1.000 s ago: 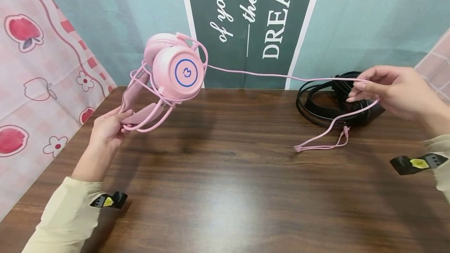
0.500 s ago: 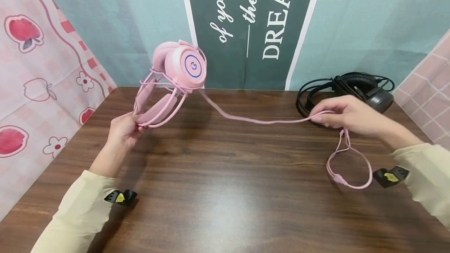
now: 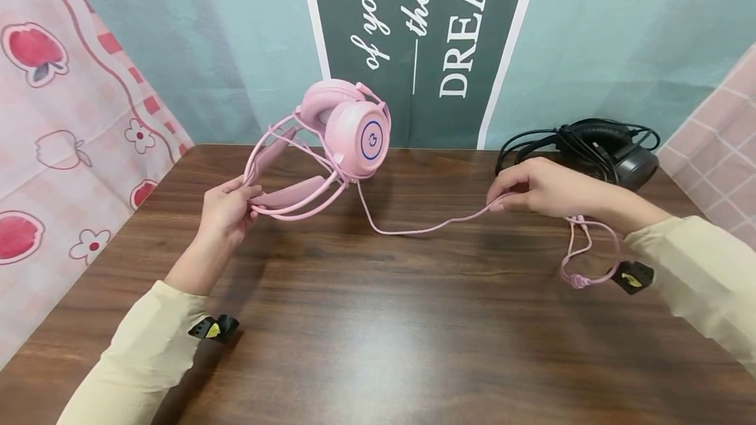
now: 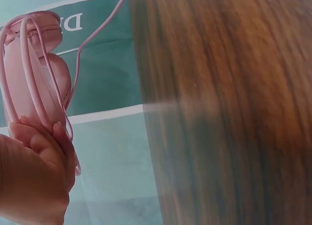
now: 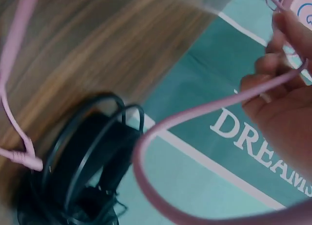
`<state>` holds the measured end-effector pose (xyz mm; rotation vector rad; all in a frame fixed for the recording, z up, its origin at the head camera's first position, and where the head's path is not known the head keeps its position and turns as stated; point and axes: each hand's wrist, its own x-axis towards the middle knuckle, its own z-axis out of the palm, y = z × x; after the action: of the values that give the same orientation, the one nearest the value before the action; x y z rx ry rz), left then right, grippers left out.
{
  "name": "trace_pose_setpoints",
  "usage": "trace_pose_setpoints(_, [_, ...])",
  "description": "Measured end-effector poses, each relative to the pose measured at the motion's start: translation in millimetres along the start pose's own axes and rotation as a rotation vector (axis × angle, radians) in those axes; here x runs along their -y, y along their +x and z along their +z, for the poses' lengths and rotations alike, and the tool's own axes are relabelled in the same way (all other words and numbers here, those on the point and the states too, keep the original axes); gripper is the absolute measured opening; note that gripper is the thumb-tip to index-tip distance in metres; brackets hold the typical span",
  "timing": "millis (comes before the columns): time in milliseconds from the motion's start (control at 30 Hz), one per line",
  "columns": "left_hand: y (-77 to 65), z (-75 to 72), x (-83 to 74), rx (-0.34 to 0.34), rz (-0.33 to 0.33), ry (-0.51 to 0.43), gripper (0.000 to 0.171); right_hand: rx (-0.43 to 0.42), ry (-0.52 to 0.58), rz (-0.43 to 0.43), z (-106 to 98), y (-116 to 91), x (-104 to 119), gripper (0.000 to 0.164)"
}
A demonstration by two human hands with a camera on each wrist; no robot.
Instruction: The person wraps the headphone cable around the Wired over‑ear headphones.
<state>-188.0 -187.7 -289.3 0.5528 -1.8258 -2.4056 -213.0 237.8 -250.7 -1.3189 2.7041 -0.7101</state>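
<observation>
My left hand (image 3: 229, 212) grips the headband end of a pair of pink headphones (image 3: 357, 140), held up over the table with the ear cups pointing away to the right. Loops of pink cord cross the band. From the near ear cup the pink cable (image 3: 407, 232) sags and runs right to my right hand (image 3: 546, 187), which pinches it between thumb and fingers. Past that hand the cable hangs in a loop with a splitter (image 3: 579, 281). In the right wrist view a pink plug (image 5: 27, 159) shows at the cable's end.
Black headphones (image 3: 632, 161) with a coiled black cable lie at the back right of the brown wooden table (image 3: 378, 320), just behind my right hand. A green cloth with lettering (image 3: 461, 51) hangs behind; a pink patterned cloth (image 3: 88, 149) hangs on the left.
The pink headphones have come right and slightly down with my left hand. My right hand has moved left with the cable, which went from taut to slack, and its end loop was lifted.
</observation>
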Motion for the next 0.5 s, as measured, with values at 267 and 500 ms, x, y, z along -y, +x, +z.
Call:
trace_pose_setpoints(267, [-2.6, 1.4, -1.9, 0.013, 0.002, -0.025, 0.042, 0.058, -0.156, 0.362, -16.2, -12.7, 1.0, 0.006])
trace_pose_setpoints(500, [-2.4, 0.9, -0.3, 0.021, -0.004, -0.012, 0.043, -0.03, 0.307, 0.633, -22.8, -20.2, -2.9, 0.006])
